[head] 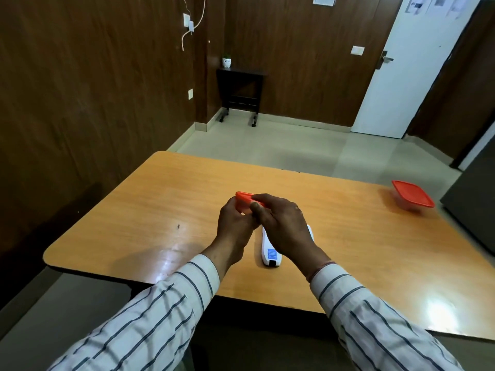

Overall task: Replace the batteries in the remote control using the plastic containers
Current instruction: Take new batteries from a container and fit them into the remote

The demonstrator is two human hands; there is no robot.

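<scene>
Tabletop: both hands grip 1 orange-lidded container.

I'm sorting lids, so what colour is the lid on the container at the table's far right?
Red-orange lid; head view, the only one.

Not much to read here tbh. The white remote lying on the table has a small blue label w/ white print on its back, but the lines are too tiny and blurry to make out. Papers stuck on the white door have dark print, also unreadable. No brands, numbers or signs legible anywhere else.
</scene>
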